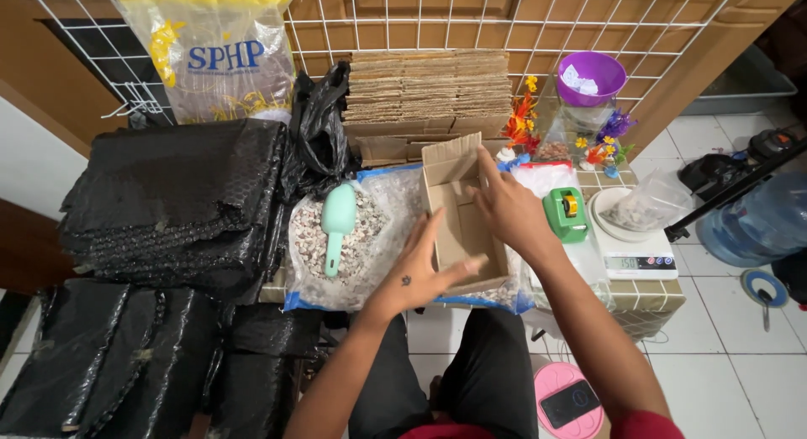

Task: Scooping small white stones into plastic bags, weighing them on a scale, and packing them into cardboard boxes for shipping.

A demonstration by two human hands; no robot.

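While you look down from the head camera, your left hand grips the near wall of the small cardboard box at frame centre, and your right hand clasps its far right edge; a mint scoop lies on gravel left of it.

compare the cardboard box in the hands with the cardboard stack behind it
The box is folded up and open-topped; the stack is flat sheets piled up. The left hand and right hand grip the box; the stack sits untouched against the wire grid. Both are plain brown cardboard.
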